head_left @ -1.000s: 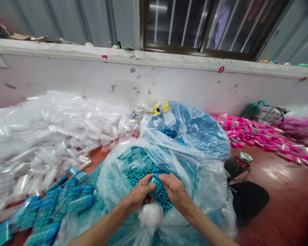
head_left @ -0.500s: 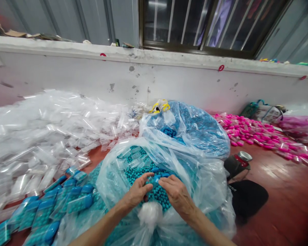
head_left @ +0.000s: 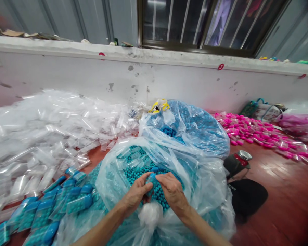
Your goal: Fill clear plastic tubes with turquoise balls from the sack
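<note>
My left hand [head_left: 138, 192] is closed round a small clear plastic container [head_left: 150, 184] with teal beads in it. A blue cap [head_left: 152, 175] sits at the container's upper end, partly hidden by fingers. My right hand [head_left: 174, 194] pinches at that cap from the right, fingertips together. Both hands are over an open plastic bag [head_left: 110, 167] full of loose teal beads [head_left: 162, 198]. Clear empty containers [head_left: 135, 163] and another blue cap [head_left: 156, 169] lie on the beads.
Filled, capped containers [head_left: 43, 212] lie at the lower left. Behind them is a big heap of clear containers [head_left: 53, 126]. A bag of blue caps [head_left: 200, 130] stands behind the beads. Pink-capped packs [head_left: 248, 131], a lidded jar [head_left: 244, 156] and a black object [head_left: 248, 200] are at the right.
My right hand has moved slightly left, bringing the blue cap from beside the container onto its end. My left hand stays nearly in place.
</note>
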Demonstrator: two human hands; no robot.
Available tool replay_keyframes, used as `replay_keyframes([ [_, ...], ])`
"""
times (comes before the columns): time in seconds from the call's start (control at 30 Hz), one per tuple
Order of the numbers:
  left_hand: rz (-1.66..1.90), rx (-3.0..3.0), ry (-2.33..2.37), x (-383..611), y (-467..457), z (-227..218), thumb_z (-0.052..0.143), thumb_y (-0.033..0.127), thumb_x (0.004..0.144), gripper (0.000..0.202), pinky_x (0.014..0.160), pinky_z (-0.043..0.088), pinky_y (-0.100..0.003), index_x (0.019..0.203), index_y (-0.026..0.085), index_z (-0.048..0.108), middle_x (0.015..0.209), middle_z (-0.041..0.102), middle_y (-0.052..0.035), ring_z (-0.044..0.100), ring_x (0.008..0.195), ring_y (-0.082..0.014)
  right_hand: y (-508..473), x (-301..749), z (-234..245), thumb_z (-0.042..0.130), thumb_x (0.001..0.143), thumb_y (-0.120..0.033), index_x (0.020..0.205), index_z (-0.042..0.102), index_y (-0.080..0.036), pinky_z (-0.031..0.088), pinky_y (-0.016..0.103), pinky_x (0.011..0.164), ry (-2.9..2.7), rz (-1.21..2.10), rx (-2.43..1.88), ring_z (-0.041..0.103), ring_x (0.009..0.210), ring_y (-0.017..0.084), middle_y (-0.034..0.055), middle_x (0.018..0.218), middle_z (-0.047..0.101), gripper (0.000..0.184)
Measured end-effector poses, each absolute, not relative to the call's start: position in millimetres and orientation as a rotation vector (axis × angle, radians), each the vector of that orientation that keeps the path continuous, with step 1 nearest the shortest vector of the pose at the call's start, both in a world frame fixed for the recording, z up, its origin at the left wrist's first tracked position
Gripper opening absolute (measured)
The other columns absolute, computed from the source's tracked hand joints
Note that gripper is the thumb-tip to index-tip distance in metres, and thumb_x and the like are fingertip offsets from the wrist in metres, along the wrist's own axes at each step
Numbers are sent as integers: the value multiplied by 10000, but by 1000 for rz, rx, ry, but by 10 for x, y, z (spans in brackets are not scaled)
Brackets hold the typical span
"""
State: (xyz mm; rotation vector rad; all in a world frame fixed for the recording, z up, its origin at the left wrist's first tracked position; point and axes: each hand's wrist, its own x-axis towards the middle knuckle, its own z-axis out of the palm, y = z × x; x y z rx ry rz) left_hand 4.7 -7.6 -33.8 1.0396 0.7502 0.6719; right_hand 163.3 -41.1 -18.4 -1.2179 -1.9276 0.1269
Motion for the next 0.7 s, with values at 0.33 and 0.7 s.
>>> replay_keyframes([
  [0.33,751,781,976,166,-215,-218,691,397,614,516,397,261,-136,1039,209,466,543,408,95,392,443,-40,-469,1589,-263,363,880,-148,906,624,-170,425,332,660,-2084,65,-1125,547,735,181,73,823,663,263],
  [0.7,683,1188,871,41,-180,-214,569,472,700,466,369,268,-161,1031,188,405,581,417,85,334,399,-36,-270,1648,-150,578,660,-265,824,561,-157,478,263,521,-1236,1325,-1390,574,600,152,-15,659,589,198],
])
